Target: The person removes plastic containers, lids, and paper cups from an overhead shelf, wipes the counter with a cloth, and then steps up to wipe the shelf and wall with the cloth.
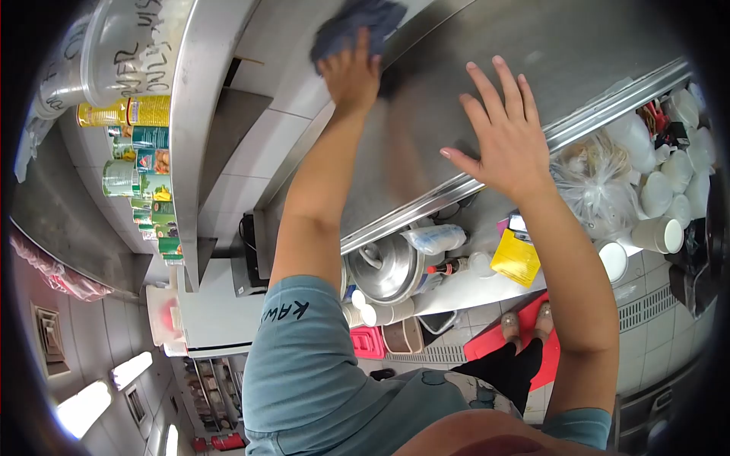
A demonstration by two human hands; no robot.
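Note:
My left hand reaches far up and presses a dark blue-grey cloth against the white tiled wall. The cloth is bunched and slightly blurred, and the fingers lie over it. Beside the wall runs a broad stainless steel surface, which shows a dull reflection of my arm. My right hand is over this steel near its raised metal edge, fingers spread and holding nothing. Whether its palm touches the steel I cannot tell.
Below the edge, a lower shelf holds a lidded metal pot, a yellow packet, a clear plastic bag and several white tubs. Stacked cans stand on a shelf at left. A red mat lies underfoot.

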